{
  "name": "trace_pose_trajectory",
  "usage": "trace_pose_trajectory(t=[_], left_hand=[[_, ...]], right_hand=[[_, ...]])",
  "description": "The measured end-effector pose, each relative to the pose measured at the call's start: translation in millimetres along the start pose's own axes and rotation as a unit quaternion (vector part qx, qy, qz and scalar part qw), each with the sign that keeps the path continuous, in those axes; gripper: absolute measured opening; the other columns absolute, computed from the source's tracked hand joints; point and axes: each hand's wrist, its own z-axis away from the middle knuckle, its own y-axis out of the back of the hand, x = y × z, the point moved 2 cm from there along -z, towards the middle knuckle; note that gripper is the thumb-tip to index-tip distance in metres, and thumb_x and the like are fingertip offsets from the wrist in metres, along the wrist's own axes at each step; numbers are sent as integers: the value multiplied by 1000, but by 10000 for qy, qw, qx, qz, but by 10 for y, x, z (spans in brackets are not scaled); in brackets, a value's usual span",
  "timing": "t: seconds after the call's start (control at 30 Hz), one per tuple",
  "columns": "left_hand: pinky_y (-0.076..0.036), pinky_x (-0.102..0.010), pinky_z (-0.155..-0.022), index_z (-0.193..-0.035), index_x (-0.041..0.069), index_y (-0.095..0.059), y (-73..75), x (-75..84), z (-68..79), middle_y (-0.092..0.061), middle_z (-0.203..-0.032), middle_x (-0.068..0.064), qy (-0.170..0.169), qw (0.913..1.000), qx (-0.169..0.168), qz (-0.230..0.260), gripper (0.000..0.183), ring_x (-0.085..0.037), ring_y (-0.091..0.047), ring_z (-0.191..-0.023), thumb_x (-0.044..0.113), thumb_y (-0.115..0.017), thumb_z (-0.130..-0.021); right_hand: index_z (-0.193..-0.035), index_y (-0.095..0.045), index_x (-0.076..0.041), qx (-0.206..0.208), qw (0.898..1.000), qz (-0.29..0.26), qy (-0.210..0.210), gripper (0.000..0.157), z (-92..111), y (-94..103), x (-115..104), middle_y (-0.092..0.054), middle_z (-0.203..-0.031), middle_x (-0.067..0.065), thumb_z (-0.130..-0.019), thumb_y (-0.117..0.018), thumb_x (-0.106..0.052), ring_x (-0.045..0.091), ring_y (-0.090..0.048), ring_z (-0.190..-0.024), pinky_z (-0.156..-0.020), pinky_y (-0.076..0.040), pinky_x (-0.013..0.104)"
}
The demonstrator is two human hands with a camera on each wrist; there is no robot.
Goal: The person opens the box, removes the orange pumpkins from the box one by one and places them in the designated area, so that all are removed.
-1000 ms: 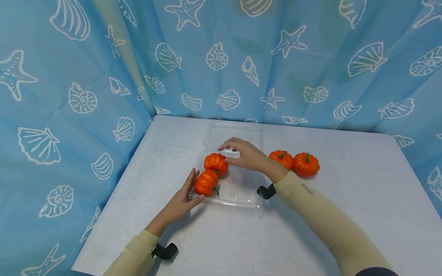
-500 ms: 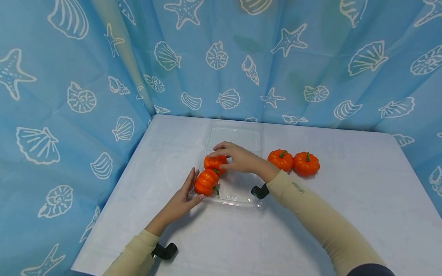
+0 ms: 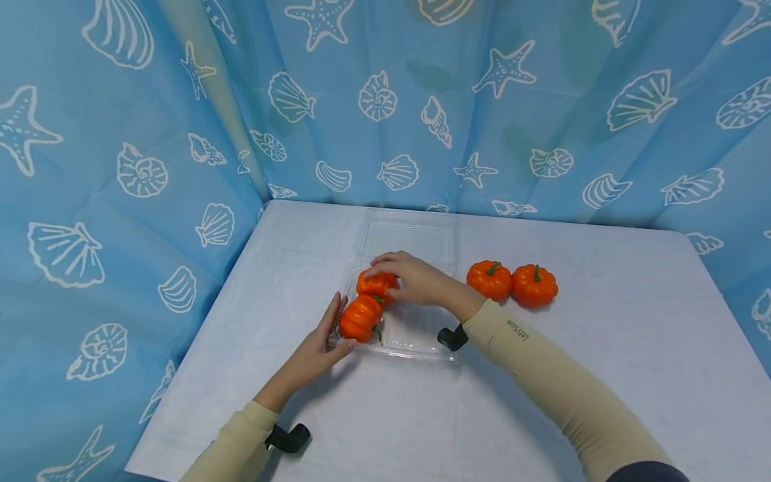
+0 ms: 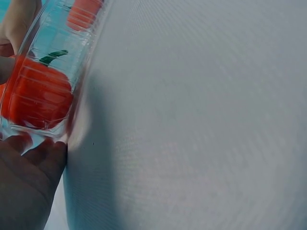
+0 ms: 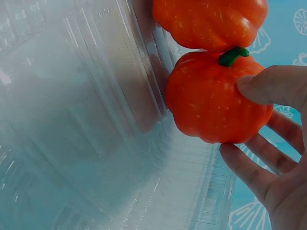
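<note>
A clear plastic clamshell box (image 3: 415,341) lies open on the table with two orange toy pumpkins along its left side. My right hand (image 3: 418,278) grips the farther pumpkin (image 5: 211,103); the thumb lies on its front and the fingers curl round its far side. Touching that one is the nearer pumpkin (image 3: 360,319), its green stem turned to the right. My left hand (image 3: 313,355) rests at the box's left front corner, fingers straight along the side and thumb at the front. In the left wrist view, the fingertips (image 4: 55,153) meet the box wall below a pumpkin (image 4: 41,93).
Two more orange pumpkins, one (image 3: 490,280) beside the other (image 3: 535,286), stand on the white table (image 3: 602,348) right of the box. The box lid (image 3: 409,237) lies flat behind its tray. A blue shell-patterned curtain (image 3: 385,100) borders the table's back and left.
My right hand has moved slightly left and closed its fingers round the farther pumpkin in the box. The left hand stays at the corner.
</note>
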Motion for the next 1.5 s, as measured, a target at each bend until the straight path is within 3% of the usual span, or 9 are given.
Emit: trace_pose_trajectory(t=[0.3,0.67,1.13,1.5], left_hand=[[-22,-52,-121,-165,17,-2,7,18,1,-20,-169,-4,-88,9999,7,-70,94,-29,-23,-153,31,-67,-99],[-19,-56,-122,-166,21,-2,16,16,16,-18,-169,0,40,9999,-14,-167,94,-28,-18,-155,33,-67,-98],[-21,-57,-121,-166,21,-3,6,10,5,-18,-169,-1,36,9996,9,-281,95,-29,-20,-154,37,-67,-97],[-22,-56,-120,-166,21,-3,11,19,3,-18,-170,-1,65,9996,3,-278,96,-28,-19,-154,36,-68,-96]], right_hand=[[-135,-65,-19,148,9998,75,-107,43,144,37,24,-55,-142,11,-93,-73,-16,30,-51,-131,-110,-46,46],[-126,-65,-17,191,9981,-346,-474,39,406,60,83,-58,-129,10,-89,-76,-15,25,-57,-114,-94,-57,37],[-135,-64,-25,230,9963,-449,-698,46,735,37,143,-53,-128,11,-91,-75,-22,23,-60,-105,-88,-59,35],[-138,-63,-28,296,9956,-412,-791,48,773,-9,164,-52,-139,9,-92,-77,-30,24,-62,-109,-91,-58,37]])
